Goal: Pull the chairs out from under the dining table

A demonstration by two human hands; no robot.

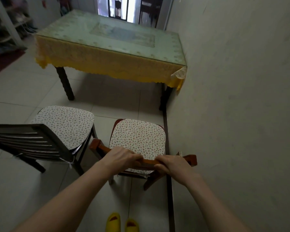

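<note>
Chairs stand clear of my yellow-draped surface (97, 52); my left hand (122, 157) and right hand (172, 165) both clamp the reddish chair's backrest (149, 161).

2 chairs stand clear of the yellow-clothed dining surface (107, 52), each with a speckled seat cushion. The reddish-brown chair (137, 139) has its top rail under both grips, while the dark slatted chair (45, 136) stands just beside the left grip (122, 158).

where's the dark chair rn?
In the head view the dark chair stands at lower left, clear of the table, right beside the reddish chair that both hands grip.
</note>
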